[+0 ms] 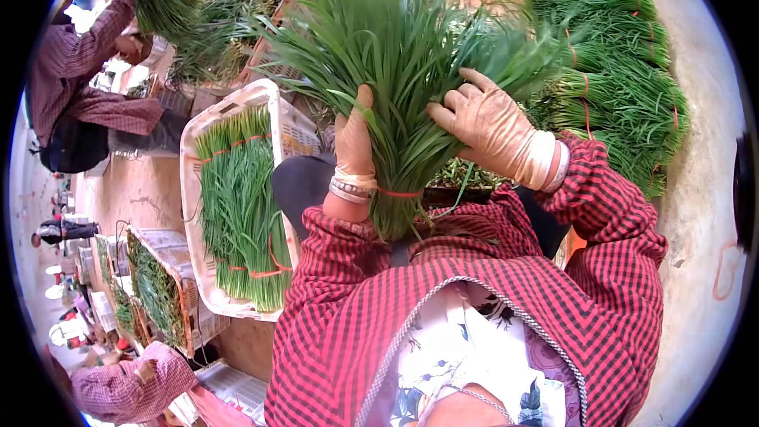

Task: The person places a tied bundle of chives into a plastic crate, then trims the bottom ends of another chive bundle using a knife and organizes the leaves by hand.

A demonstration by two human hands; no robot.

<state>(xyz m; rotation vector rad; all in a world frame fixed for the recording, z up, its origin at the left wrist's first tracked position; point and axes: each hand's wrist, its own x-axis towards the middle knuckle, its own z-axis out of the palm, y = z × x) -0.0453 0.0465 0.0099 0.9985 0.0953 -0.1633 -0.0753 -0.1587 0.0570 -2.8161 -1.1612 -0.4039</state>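
In front of the lap, a thick green bunch (387,103) is fanning its flat, glossy blades away from the body, with a red band (398,193) circling its narrow end. The gloved left hand (354,138) is holding the bunch's left side, thumb against the blades; its other fingers are hiding behind. The gloved right hand (494,122) is touching the right side with bent fingers; I cannot tell whether it is gripping any blades. Tips right of the bunch are blurring and overlapping a pile of tied bundles (617,87), beyond which pale floor (704,71) is running. Left of the bunch, a white crate (275,122) is holding more bundles, a dark knee (300,190) filling the gap. Farther left, a co-worker (79,103) is holding greens, partly cut off by the view's dark edge.
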